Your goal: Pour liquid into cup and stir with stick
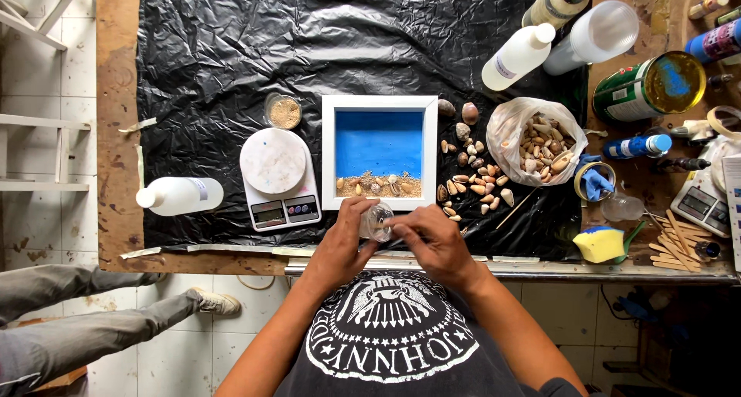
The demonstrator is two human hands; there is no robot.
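Clear plastic cup (376, 222) (small), both hands clasping it, white frame (379, 152) beyond

The frame (379, 152) lies mid-table on the sheet (231, 42), with the scale (279, 179) just left and a bottle (180, 195) farther left. Loose shells (467, 182) and a bag (536, 140) lie right of it. Both hands (340, 246) (432, 241) hold a cup (376, 221) at its near edge.
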